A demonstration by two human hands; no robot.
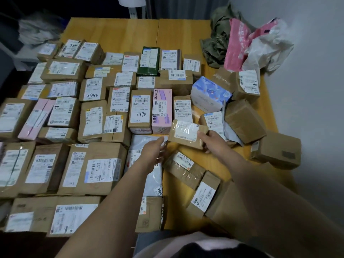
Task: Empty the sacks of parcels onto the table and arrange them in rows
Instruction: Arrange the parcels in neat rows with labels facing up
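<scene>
Several labelled cardboard parcels lie in rows over the left and middle of the wooden table (130, 32). My right hand (212, 141) grips a small flat brown parcel (186, 134) by its right end, held just above the table's middle. My left hand (153, 150) hovers with fingers apart over a white plastic mailer (147, 164), close to the small parcel's left edge and holding nothing. Loose parcels lie unsorted on the right, among them a blue-and-white box (208, 94) and a plain brown box (243, 121).
Emptied sacks (217, 38), olive, pink (235, 43) and white (268, 47), are heaped at the table's far right corner against a grey wall. A brown box (277, 149) sits at the right edge. Bare wood shows along the far side.
</scene>
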